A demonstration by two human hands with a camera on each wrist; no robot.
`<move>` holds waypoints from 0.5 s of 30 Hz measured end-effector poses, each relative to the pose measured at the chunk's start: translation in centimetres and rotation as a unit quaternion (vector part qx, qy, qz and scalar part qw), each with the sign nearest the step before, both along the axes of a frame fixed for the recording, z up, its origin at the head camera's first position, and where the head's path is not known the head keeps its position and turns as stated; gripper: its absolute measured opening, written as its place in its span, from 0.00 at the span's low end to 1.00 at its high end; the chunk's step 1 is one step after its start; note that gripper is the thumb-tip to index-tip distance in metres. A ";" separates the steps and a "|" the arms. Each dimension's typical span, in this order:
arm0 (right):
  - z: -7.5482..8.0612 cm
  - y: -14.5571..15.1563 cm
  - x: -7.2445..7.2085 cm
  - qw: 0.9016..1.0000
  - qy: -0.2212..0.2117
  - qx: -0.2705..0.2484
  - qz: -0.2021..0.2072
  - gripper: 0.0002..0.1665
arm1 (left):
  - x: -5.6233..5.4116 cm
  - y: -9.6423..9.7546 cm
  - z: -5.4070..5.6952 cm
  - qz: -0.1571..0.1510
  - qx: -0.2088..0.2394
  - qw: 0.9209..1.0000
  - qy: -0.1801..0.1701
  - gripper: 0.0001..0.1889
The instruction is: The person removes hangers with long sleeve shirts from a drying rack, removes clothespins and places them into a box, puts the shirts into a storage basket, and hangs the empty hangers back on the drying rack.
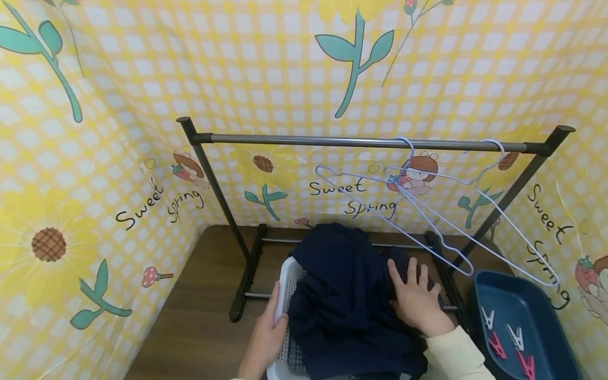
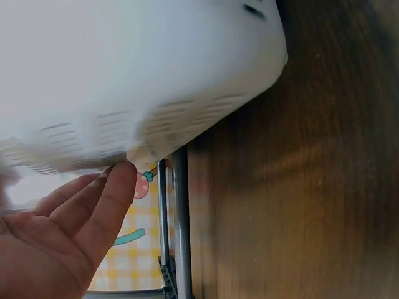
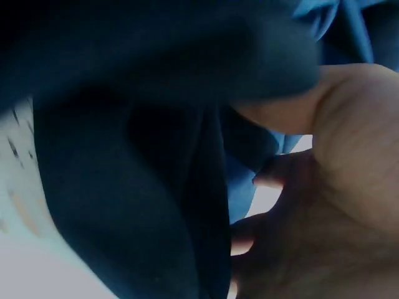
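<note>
A white perforated basket (image 1: 285,295) stands on the brown table, heaped with dark navy clothing (image 1: 337,301) that spills over its far and right sides. My left hand (image 1: 266,338) grips the basket's left rim. Seen from the left wrist, its fingers (image 2: 118,193) meet the slotted outer wall. With fingers spread, my right hand (image 1: 418,301) rests on the right part of the navy cloth. The right wrist view shows the thumb (image 3: 280,112) partly hidden by a fold of cloth (image 3: 124,199). The garment's kind cannot be made out.
Behind the basket stands a dark metal rack (image 1: 294,140) with two lilac wire hangers (image 1: 404,184) on the right of its bar. A blue tray (image 1: 527,301) at the right holds several pink and white clothespins (image 1: 515,338). Yellow checked cloth (image 1: 237,68) encloses the table.
</note>
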State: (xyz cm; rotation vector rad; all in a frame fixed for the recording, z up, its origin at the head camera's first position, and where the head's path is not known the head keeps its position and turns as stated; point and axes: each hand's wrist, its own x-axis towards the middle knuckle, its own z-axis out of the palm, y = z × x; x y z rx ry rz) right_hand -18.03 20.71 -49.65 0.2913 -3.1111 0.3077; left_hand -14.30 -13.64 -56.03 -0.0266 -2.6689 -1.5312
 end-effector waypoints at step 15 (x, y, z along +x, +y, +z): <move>-0.7 -1.8 0.9 0.998 -0.011 0.020 0.063 0.25 | -1.9 0.6 -0.2 0.007 0.005 0.999 0.048 0.40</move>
